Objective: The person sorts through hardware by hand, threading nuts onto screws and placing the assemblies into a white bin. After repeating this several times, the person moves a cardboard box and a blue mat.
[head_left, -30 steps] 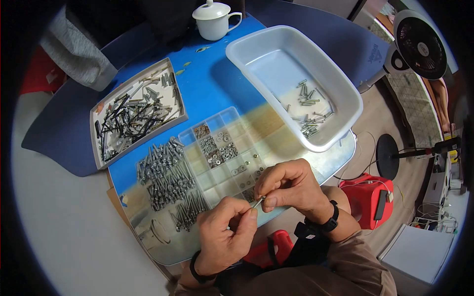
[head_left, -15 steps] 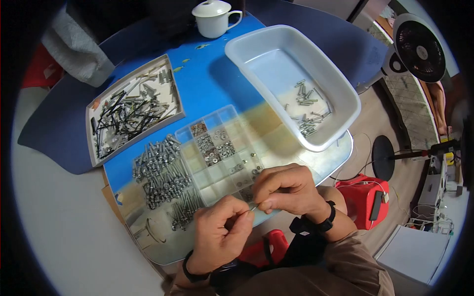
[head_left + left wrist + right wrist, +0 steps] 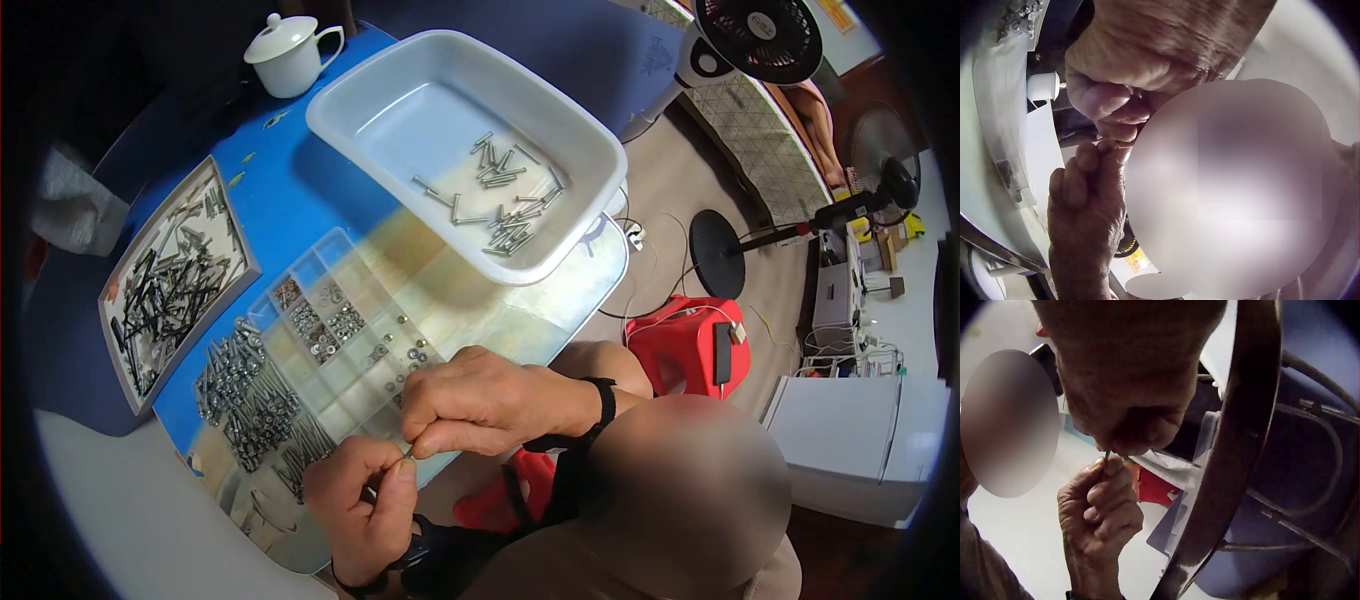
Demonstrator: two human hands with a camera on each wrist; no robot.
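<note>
In the head view my left hand (image 3: 362, 510) pinches one end of a small thin metal piece (image 3: 408, 453) between thumb and forefinger. My right hand (image 3: 470, 400) meets it there, its thumb and fingertips at the other end of the piece. A thin metal shaft (image 3: 1107, 454) shows between the fingertips in the right wrist view. Just beyond the hands lies a clear divided box (image 3: 352, 402) with nuts and washers in some compartments. To its left are heaped bolts (image 3: 250, 400) with hardware on their shafts.
A white tub (image 3: 400, 95) holding loose screws stands at the table's far side. At the left is a shallow cardboard tray (image 3: 205, 325) of mixed screws, and at the back a lidded white cup (image 3: 288, 68). Red stool (image 3: 685, 350) and fans are to the right.
The head view has swung, so the table and its contents appear farther left and a blurred round shape now covers the lower right. The hands stay together around the small piece.
</note>
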